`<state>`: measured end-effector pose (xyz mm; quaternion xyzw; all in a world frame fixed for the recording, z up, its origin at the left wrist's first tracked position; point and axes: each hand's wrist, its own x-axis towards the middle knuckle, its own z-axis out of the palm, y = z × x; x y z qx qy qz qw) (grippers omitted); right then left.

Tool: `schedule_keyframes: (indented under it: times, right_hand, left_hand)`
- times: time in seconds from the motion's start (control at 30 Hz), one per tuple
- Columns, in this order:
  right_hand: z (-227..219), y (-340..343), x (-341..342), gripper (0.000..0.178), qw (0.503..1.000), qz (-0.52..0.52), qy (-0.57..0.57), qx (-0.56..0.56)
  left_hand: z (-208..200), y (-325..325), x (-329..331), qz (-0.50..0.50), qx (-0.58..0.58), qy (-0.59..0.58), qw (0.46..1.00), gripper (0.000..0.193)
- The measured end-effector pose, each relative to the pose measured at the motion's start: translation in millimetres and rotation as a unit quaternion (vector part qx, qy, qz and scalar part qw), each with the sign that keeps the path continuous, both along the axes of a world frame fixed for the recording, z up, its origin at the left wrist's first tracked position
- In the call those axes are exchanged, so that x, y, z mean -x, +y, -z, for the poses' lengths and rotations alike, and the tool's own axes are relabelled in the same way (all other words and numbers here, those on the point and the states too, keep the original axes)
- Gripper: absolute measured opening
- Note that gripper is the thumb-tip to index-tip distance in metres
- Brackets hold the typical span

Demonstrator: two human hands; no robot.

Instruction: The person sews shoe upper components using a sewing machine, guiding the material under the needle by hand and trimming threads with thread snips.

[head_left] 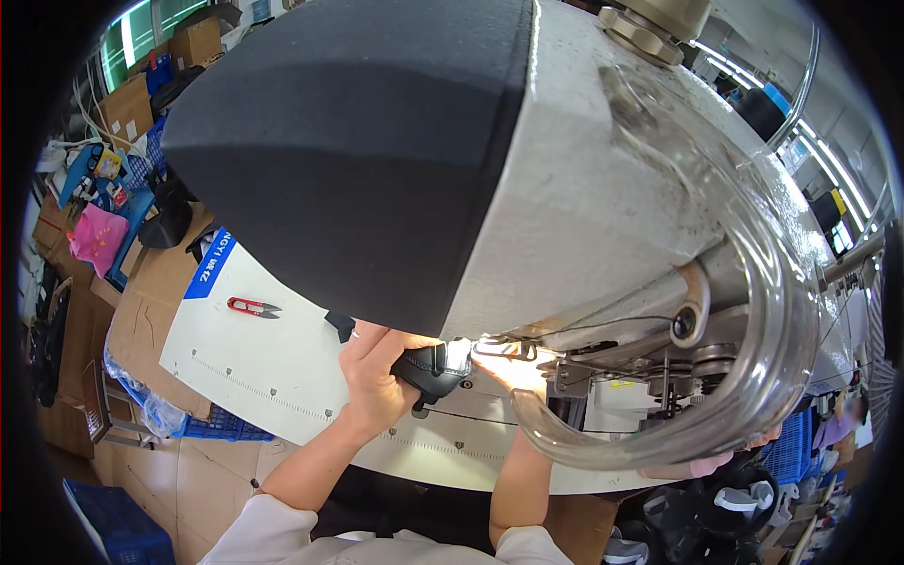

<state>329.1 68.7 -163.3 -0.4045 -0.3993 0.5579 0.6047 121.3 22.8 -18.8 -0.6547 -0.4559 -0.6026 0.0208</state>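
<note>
My left hand (372, 369) is closed around a black, padded-looking piece with a stitched edge (431, 373); its exact kind I cannot make out. A black strap-like end (339, 326) pokes out beyond that hand. My right hand (513, 369) lies to the right of the piece, under the sewing machine's lamp. Glare and the machine hide most of its fingers. Over both hands looms the sewing machine head (603, 179), grey-white with a dark cover. A clear curved guard tube (763, 311) bends around its needle end.
Red-handled thread snips (252, 308) lie on the white table (282, 353), left of my hands. Beyond the left edge are cardboard (146, 330), a pink pouch (97, 235) and a blue crate (231, 424). Black items (669, 518) are piled at the lower right.
</note>
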Motion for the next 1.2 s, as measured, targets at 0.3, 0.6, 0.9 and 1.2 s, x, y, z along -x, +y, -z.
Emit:
schedule_keyframes:
  times: [0.3,0.6,0.9,1.2]
  right_hand:
    - [8.7,9.2,5.4,0.012,1.000,-0.012,0.023,-0.003]
    - [11.1,16.9,-5.2,0.012,0.999,-0.030,0.038,-0.003]
    - [21.2,16.4,2.5,0.013,0.998,-0.049,0.038,-0.003]
    - [29.9,15.7,6.9,0.013,0.996,-0.059,0.060,0.013]
  left_hand:
    - [2.8,1.1,-1.1,-0.013,0.017,-0.009,1.000,0.030]
    - [10.4,7.7,3.2,-0.009,0.049,-0.013,0.999,0.032]
    - [21.2,20.0,8.0,0.030,0.020,-0.037,0.999,0.032]
    - [24.0,29.0,7.4,0.012,0.007,-0.045,0.999,0.030]
